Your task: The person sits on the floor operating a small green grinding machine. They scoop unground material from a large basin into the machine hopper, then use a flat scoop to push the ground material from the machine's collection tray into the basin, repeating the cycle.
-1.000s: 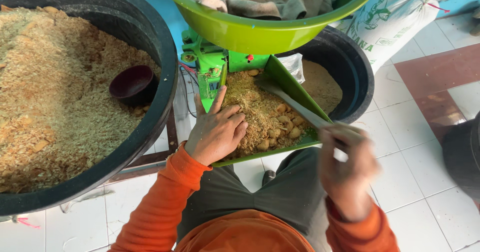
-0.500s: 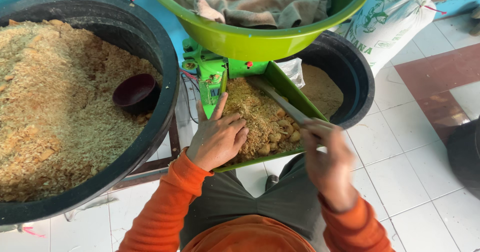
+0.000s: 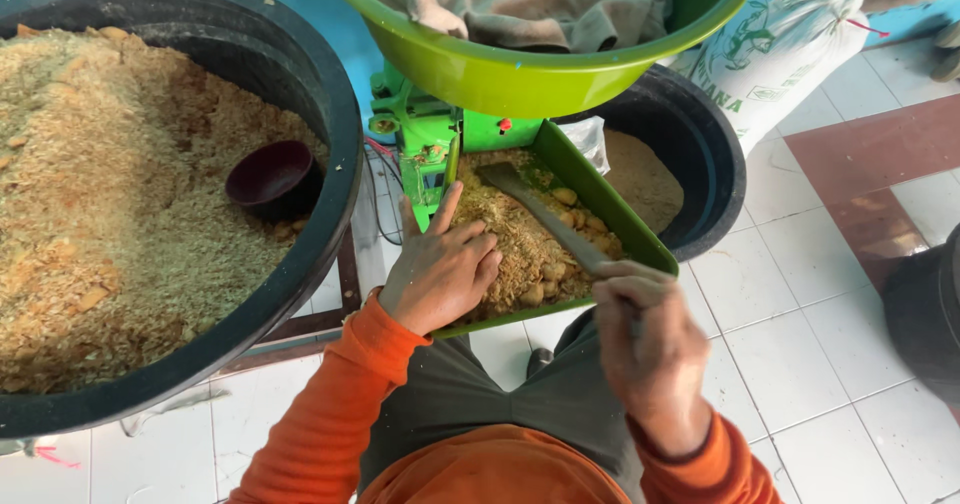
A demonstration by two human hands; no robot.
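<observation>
A green hopper tray on a green machine holds crumbly brown feed with pale lumps. My left hand rests on the tray's left side, fingers curled into the feed, forefinger pointing along the wall. My right hand grips the handle of a flat metal spatula; its blade lies across the feed and points at the machine's mouth. Both my sleeves are orange.
A big black tub at left is heaped with tan meal and holds a small dark bowl. A lime-green basin with cloth hangs over the machine. Behind the tray stand a second black tub and a white sack. The floor is white tile.
My right hand has moved left and forward, sliding the spatula blade deeper over the feed toward the machine. My left hand has stayed on the tray.
</observation>
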